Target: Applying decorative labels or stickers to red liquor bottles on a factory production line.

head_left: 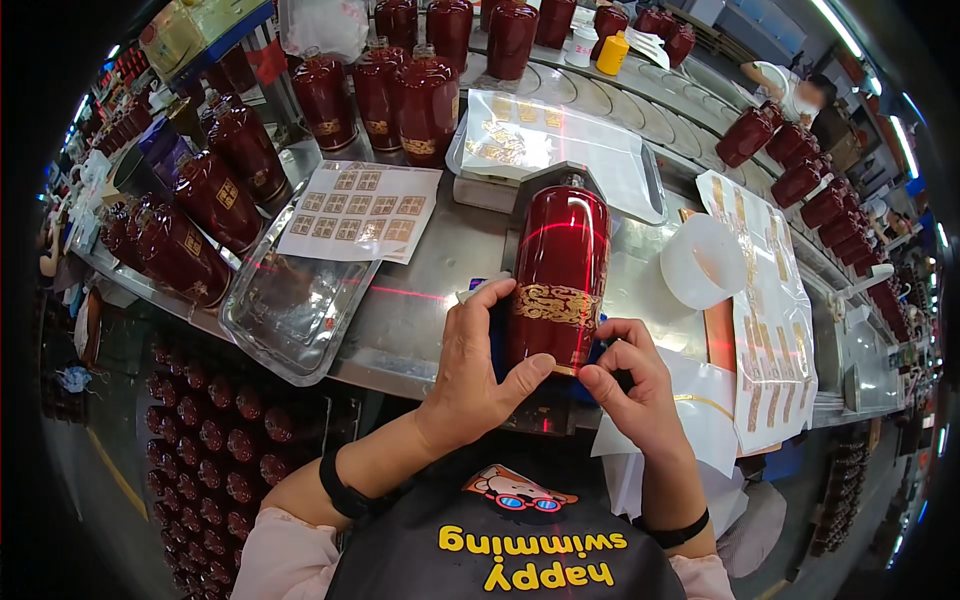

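Dark red and glossy, 1 bottle [562, 250] sits at the middle of the bench, straight ahead of the wearer, between the 2 hands. Its long axis runs away from the body, leaning a touch to the right at the far end: neck [574, 181] farthest off, base nearest. Whether it lies flat or tilted, I cannot tell. Around its lower half goes a gold band [553, 306], so the band is on the hands' side of the middle. The left hand [470, 360] is at the bottle's left flank, thumb and fingers spread wide, index tip up beside the band, thumb tip down by the base. The right hand [640, 378] is at the lower right, fingers curled, thumb near the base's right corner; whether it pinches anything, I cannot tell. Both hands are about equally near the base. Past the right hand stand a white cup [703, 262] and a label sheet [768, 330], with the cup nearer the bottle.
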The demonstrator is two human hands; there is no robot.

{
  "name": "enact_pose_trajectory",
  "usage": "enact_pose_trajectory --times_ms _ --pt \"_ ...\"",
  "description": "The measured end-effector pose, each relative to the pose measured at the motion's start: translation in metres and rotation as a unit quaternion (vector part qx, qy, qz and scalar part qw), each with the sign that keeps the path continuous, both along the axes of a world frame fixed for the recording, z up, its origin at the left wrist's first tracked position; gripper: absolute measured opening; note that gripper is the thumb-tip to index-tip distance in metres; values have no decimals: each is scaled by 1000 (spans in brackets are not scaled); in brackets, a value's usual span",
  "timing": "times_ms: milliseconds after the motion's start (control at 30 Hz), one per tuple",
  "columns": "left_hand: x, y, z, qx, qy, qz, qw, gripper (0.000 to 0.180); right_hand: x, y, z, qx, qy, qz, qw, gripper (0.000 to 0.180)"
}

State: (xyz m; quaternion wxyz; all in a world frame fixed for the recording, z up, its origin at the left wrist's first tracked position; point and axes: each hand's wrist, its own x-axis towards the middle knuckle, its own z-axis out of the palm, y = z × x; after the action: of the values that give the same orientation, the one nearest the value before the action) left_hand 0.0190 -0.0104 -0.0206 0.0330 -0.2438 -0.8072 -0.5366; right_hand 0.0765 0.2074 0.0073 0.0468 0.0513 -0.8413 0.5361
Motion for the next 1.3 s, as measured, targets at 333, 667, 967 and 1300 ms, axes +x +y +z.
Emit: enact_pose_trajectory --times_ms 333,667,967,1300 --pt "-1 1 2 2 4 4 1000 77 -4 -2 0 -28 10 -13 999 24" --pt "1 3 2 -13 29 16 999 80 -2 -2 6 -45 18 -16 999 23" --pt "2 2 2 -8 -27 0 1000 79 -3 -3 3 -28 27 -19 999 22" --pt "1 6 5 -34 29 16 999 83 -1 -2 5 -27 34 -23 999 22"
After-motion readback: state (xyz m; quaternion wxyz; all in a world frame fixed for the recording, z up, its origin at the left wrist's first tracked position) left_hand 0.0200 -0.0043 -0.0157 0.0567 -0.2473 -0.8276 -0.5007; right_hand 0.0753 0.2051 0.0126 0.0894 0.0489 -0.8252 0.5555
